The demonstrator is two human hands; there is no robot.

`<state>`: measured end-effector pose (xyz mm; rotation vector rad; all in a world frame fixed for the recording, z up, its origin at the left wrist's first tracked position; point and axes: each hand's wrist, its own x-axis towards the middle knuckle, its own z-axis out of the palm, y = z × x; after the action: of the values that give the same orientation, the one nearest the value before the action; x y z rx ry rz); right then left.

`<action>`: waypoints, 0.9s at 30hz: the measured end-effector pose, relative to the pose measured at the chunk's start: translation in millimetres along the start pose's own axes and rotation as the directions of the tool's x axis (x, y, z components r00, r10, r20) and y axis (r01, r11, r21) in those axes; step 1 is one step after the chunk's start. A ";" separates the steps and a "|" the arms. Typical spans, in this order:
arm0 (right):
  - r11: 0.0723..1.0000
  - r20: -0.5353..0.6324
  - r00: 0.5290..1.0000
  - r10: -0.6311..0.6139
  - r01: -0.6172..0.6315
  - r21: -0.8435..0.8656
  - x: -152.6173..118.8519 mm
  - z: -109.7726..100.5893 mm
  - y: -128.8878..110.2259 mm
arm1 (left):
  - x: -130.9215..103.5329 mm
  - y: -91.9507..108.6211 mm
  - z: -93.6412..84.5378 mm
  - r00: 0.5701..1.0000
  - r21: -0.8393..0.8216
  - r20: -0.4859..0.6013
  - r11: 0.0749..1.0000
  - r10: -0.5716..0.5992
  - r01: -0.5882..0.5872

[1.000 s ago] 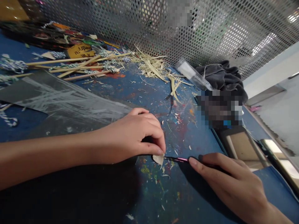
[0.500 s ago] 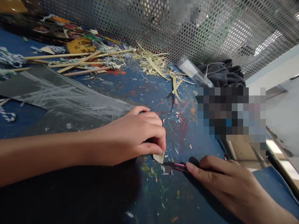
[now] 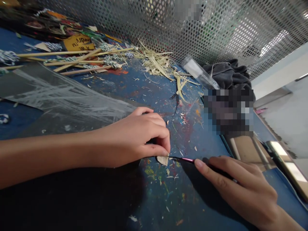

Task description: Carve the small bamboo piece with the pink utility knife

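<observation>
Under the thumb and fingertips of my left hand [image 3: 146, 138], a small pale chip, perhaps wood [image 3: 163, 159], is pinched against the blue table [image 3: 192, 199]. My right hand [image 3: 240, 186] grips a slim craft knife [image 3: 187, 159] with a pinkish metallic part behind its dark blade. The blade's tip reaches the chip's upper right edge, close to my left fingertips. Whether it cuts in or only touches, I cannot tell. Fine white shavings [image 3: 172, 175] lie just below the chip. Beneath my left wrist is a scratched dark grey sheet [image 3: 79, 96].
Wooden sticks wound with patterned cord [image 3: 79, 61] lie at the back left. A heap of pale strips [image 3: 156, 62] rests against the perforated metal screen [image 3: 144, 19]. Dark cloth [image 3: 228, 75] and a clear plastic packet [image 3: 198, 72] sit at the back right.
My right hand has turned the knife and raised its tip from the chip's lower right corner to its upper right edge. My left hand keeps its hold; the view has shifted slightly.
</observation>
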<state>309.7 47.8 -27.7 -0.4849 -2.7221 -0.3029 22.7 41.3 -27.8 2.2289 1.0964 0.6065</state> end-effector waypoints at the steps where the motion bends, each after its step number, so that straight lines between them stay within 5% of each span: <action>1: 1.000 0.017 1.000 -0.015 0.015 -0.011 -1.7 -0.4 0.2 | 0.1 0.1 0.0 1.000 0.003 0.000 1.000 0.001 -0.001; 19: 0.975 0.123 0.990 0.075 -0.098 0.199 3.4 1.1 -5.6 | -0.6 3.0 0.6 1.000 0.059 -0.010 0.998 0.024 -0.023; 27: 0.886 0.240 0.962 0.132 -0.223 0.406 -4.9 -1.4 -5.5 | -2.0 -0.2 -0.3 0.998 0.045 0.005 0.997 0.060 -0.060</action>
<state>312.4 40.9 -29.0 -0.6594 -2.7924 0.4169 21.3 39.8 -28.0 2.3080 1.0551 0.6083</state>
